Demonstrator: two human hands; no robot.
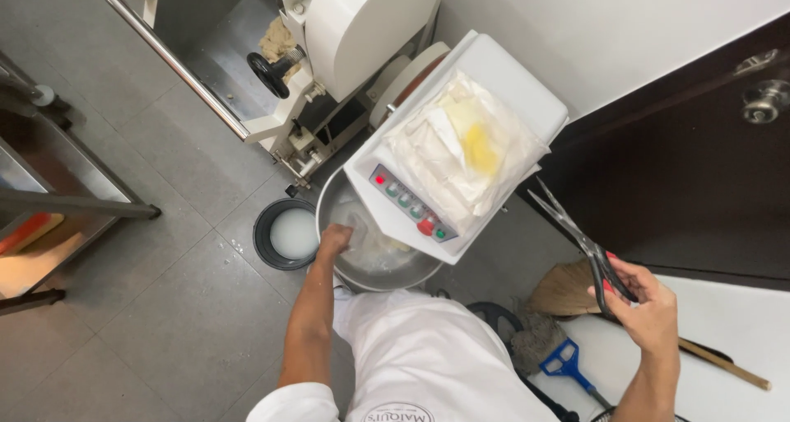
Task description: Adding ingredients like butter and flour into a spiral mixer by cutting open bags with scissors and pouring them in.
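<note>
Step in hand, as judged from the view: emptying an opened bag into the mixing bowl of a floor-standing dough mixer.

The left hand (335, 239) reaches down over the near-left rim of the steel mixing bowl (339, 261). Its fingers are closed on the edge of a clear plastic bag (360, 224) that hangs inside the bowl, under the overhanging mixer head (494, 72). The bag contents cannot be made out; pale material lies in the bowl bottom.

The right hand (646, 311) is held off to the right, well apart from the bowl. It is closed around the handles of a pair of scissors (576, 237), blades parted and pointing up and left toward the mixer head.

On top of the mixer head lies a stack of folded clear bags (465, 150) with a yellow patch showing through. The control panel (411, 204), with red and green buttons, runs along the near edge of the head.

On the tiled floor, just left of the bowl, stands a dark round bucket (284, 234) holding white liquid. A broom (568, 290) and a blue-framed mop (564, 360) lie at the right, near the person.

The next move probably calls for lifting the bag by its held edge so it drains fully into the bowl, while the parted blades are kept clear of the bag, the panel and the body.
</note>
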